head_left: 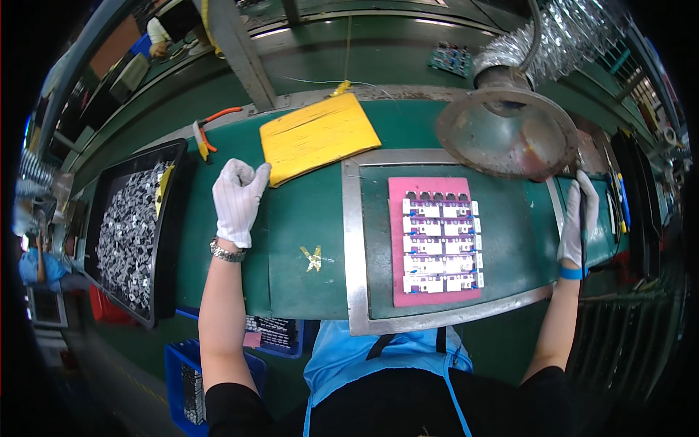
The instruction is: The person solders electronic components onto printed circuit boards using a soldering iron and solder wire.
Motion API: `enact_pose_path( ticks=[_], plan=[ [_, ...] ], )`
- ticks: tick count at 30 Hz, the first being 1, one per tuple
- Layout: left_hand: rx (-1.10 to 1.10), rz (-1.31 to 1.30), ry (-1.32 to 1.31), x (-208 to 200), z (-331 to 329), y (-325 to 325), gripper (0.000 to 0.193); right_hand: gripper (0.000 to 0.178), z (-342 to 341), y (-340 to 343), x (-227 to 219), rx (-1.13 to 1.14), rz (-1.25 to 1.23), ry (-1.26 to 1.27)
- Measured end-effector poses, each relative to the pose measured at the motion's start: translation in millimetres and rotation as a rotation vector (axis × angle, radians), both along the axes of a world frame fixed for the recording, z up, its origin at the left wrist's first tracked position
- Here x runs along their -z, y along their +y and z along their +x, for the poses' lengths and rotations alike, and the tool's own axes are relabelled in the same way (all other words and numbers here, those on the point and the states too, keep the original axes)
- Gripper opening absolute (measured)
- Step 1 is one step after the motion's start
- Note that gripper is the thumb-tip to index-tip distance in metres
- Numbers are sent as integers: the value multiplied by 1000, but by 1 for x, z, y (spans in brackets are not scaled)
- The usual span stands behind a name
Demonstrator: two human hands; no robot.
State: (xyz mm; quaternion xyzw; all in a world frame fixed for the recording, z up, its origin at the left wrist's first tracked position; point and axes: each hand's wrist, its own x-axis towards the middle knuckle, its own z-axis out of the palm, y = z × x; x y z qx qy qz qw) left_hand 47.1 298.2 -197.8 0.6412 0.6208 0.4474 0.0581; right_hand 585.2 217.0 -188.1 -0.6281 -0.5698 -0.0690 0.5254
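My left hand [239, 202], in a white glove, is raised over the green bench beside the near-left corner of a worn yellow pad [317, 137]. Its fingers are curled in, and anything inside them is hidden. At the right, my gloved right hand [580, 220] is closed on a dark, slim tool with a black cord [585, 231], like a soldering iron; its tip does not show clearly. Between my hands, a pink board [398, 255] carries several rows of white and purple circuit modules [440, 245] with black connectors along the far edge.
A metal frame [355, 240] surrounds the pink board. Beyond it hangs a fume hood [507, 135] on a silver duct [561, 40]. Left stand a black tray [171, 240] of small metal parts and orange-handled cutters [203, 136]. Blue bins [175, 364] sit below the bench.
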Motion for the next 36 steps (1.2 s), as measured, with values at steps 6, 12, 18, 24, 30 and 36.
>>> enact_pose_path(
  ticks=[6,12,18,24,30,36],
  plan=[
    [15,14,-71,6,5,0,32,33,-29,-27,-5,182,-4,450],
    [169,-85,471,5,7,2,100,35,7,-45,40,152,-73,245],
    [50,-234,464,13,9,8,80,36,-3,-39,40,173,-126,200],
    [3,-130,547,13,6,8,63,36,-1,-39,44,125,-81,144],
    [-82,-321,361,0,14,9,53,34,1,-44,49,97,-36,96],
    [12,-285,-222,33,-12,25,59,34,9,-46,54,75,-61,94]
  ],
)
